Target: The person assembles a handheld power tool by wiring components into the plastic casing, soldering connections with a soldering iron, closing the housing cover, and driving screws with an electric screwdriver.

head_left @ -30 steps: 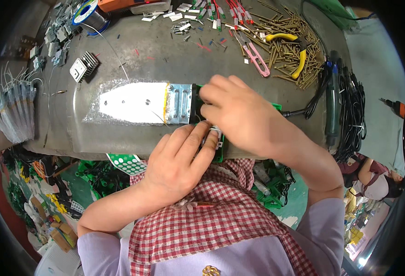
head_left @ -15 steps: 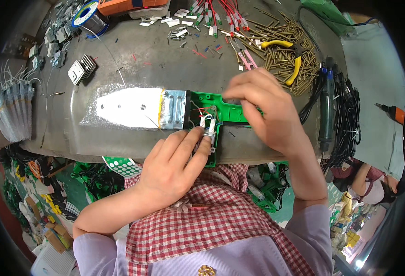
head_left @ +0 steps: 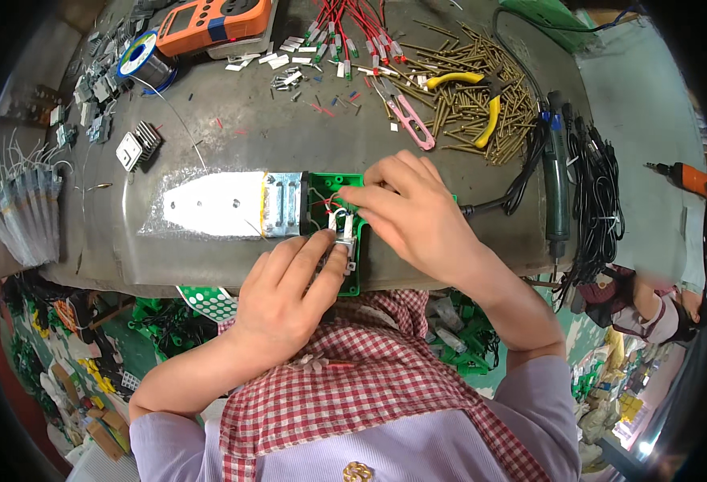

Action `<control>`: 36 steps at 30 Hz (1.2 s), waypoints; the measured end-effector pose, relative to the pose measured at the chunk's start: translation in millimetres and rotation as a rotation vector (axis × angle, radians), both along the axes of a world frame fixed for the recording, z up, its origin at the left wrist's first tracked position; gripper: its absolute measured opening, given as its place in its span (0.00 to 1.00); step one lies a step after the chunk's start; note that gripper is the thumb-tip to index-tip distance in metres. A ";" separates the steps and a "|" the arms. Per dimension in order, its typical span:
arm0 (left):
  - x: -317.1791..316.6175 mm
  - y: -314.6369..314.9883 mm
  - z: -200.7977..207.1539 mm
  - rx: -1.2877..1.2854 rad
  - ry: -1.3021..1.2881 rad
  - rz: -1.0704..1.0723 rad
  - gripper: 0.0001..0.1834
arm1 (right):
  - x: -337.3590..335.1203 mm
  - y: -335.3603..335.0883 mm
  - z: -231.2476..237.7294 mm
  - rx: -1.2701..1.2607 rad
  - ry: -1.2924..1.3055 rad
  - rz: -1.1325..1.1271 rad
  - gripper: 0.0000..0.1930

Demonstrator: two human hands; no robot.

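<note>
A green plastic housing (head_left: 356, 285) lies open at the table's front edge, joined to a metal block (head_left: 286, 202) with a white tapered plate (head_left: 217, 202). Inside it are thin red wires (head_left: 326, 203) and white-sleeved leads (head_left: 348, 226). My left hand (head_left: 281, 293) is closed on a small metal part (head_left: 345, 255) in the housing, index and middle fingertips pressing from above, thumb hidden. My right hand (head_left: 413, 213) reaches over the housing's handle end and covers most of it. Its thumb and forefinger pinch beside the red wires; what lies between them is too small to make out.
Behind are a solder spool (head_left: 146, 64), an orange meter (head_left: 213, 24), pink-handled tweezers (head_left: 409, 116) and yellow-handled pliers (head_left: 488, 120) on a heap of long screws (head_left: 458, 104). A finned heat sink (head_left: 138, 146) sits left. At right are a dark pen-shaped tool (head_left: 558, 185) and black cables (head_left: 598, 201).
My right hand has come down and left from above the handle to the red wires, its fingers now pinched. My left hand stays on the metal part. The whole view has shifted slightly.
</note>
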State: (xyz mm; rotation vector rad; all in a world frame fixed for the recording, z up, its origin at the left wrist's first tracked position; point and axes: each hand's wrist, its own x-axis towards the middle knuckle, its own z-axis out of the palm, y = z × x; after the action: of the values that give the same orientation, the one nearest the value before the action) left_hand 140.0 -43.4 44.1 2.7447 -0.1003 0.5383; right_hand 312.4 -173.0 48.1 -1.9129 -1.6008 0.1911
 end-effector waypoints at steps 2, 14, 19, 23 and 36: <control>2.8 0.4 1.9 0.007 -0.008 0.002 0.24 | 2.6 3.0 -0.6 -0.001 -0.015 -0.012 0.15; 2.1 2.4 7.3 0.013 0.025 -0.016 0.24 | 120.2 -12.3 27.8 0.183 -0.185 -0.114 0.12; -1.9 -0.2 15.6 -0.001 0.052 -0.033 0.20 | 311.6 -29.0 67.1 0.189 -0.334 -0.794 0.10; -6.3 2.2 19.2 -0.037 0.157 -0.036 0.24 | 412.6 -5.5 55.7 0.136 -0.647 -0.911 0.24; -6.3 2.6 9.5 -0.011 0.056 0.010 0.21 | 221.5 -109.2 100.1 0.497 0.651 -0.653 0.19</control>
State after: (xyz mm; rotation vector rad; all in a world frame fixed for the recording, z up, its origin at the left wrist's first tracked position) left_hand 133.7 -40.8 53.6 2.7483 -0.0705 0.4630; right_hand 533.9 -282.2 148.3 -1.6338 -0.4967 0.1043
